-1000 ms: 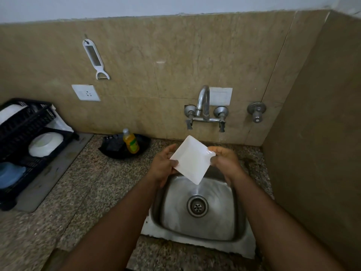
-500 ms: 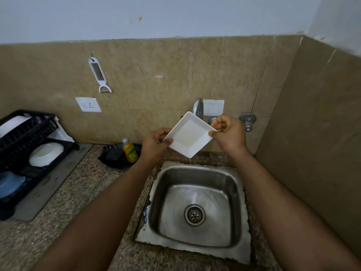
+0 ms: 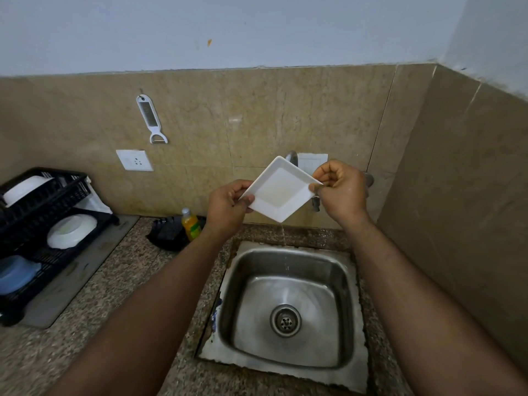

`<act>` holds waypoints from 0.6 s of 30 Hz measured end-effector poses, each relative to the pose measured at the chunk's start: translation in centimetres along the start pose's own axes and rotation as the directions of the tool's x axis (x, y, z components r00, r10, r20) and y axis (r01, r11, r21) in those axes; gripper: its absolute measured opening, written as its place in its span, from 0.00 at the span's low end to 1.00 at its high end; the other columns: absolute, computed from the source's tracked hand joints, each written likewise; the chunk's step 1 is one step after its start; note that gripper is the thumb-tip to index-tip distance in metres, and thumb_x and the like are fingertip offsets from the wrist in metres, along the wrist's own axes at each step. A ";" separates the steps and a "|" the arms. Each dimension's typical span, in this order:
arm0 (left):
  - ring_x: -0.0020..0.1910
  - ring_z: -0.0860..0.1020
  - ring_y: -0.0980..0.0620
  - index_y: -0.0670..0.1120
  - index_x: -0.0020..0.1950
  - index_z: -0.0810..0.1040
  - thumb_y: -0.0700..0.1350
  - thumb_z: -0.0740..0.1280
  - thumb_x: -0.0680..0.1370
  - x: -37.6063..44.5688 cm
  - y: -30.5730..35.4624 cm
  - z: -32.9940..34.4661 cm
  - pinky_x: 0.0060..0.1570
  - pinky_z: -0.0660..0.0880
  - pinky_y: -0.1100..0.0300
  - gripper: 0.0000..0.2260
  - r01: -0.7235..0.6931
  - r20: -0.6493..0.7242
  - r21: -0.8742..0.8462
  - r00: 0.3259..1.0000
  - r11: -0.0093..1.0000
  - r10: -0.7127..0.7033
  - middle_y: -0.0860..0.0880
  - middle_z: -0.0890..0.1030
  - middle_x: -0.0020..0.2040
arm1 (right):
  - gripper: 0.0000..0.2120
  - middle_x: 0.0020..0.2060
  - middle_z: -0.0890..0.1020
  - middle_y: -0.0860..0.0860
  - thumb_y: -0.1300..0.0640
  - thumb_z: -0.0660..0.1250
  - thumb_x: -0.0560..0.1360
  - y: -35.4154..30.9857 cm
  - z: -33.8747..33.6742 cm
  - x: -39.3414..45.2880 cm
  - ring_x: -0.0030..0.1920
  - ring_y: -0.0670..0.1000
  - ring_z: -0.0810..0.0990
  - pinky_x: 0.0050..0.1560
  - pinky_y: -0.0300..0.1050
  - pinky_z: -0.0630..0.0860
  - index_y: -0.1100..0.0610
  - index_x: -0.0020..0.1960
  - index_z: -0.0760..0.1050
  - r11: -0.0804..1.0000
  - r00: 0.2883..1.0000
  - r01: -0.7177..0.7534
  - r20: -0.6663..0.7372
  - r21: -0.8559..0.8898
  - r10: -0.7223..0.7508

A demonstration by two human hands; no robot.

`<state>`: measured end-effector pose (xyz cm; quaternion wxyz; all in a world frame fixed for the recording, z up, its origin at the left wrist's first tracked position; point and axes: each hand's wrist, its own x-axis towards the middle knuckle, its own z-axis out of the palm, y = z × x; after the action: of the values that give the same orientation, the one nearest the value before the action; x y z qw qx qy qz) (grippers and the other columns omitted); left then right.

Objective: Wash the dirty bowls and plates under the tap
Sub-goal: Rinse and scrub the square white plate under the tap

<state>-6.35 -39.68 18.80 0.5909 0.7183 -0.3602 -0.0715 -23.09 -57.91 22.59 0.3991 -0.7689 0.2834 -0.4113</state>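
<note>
Square white plate [image 3: 281, 191] is up on a corner, pinched at opposite corners by the left hand [image 3: 227, 202] and right hand [image 3: 340, 188], water trickling from its lowest point into the sink [image 3: 288, 305] below the grip. Looks rinsed and draining; out to the left, the rack [image 3: 37, 232] holds bowls already, and no other dirty dishes show.

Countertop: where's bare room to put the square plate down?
Bare granite countertop lies between the grey mat under the dish rack and the sink. The sink basin holds nothing. Crowded: the rack with its bowls, and the back edge by the soap bottle. Right of the sink, only a narrow strip.
</note>
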 end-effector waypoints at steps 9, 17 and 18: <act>0.51 0.86 0.52 0.52 0.59 0.82 0.35 0.68 0.81 -0.6 -1.0 -0.3 0.46 0.85 0.55 0.13 0.043 0.021 0.001 0.999 0.999 -0.043 0.50 0.87 0.52 | 0.13 0.35 0.84 0.46 0.67 0.78 0.67 1.4 1.2 -0.5 0.38 0.51 0.84 0.37 0.52 0.85 0.50 0.40 0.80 1.000 0.999 -0.002 0.038 0.010 0.001; 0.35 0.82 0.63 0.52 0.43 0.84 0.33 0.72 0.75 -5.3 -8.9 -1.3 0.41 0.80 0.56 0.13 0.259 0.067 0.235 0.957 0.937 -0.282 0.58 0.84 0.36 | 0.12 0.39 0.86 0.50 0.68 0.76 0.70 6.3 5.4 -4.5 0.40 0.52 0.86 0.37 0.48 0.84 0.51 0.43 0.82 0.932 0.827 -0.288 0.433 -0.222 0.359; 0.35 0.82 0.61 0.52 0.42 0.84 0.32 0.72 0.75 -5.7 -9.5 -2.0 0.41 0.80 0.55 0.13 0.280 0.076 0.253 0.948 0.926 -0.308 0.57 0.85 0.36 | 0.09 0.40 0.86 0.51 0.65 0.76 0.72 6.5 6.2 -4.8 0.40 0.52 0.86 0.34 0.47 0.83 0.52 0.46 0.83 0.929 0.786 -0.281 0.497 -0.241 0.367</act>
<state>-5.32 -34.26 8.98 0.4612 0.8248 -0.2874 -0.1563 -20.91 -55.25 13.01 0.4659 -0.8208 0.3199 -0.0830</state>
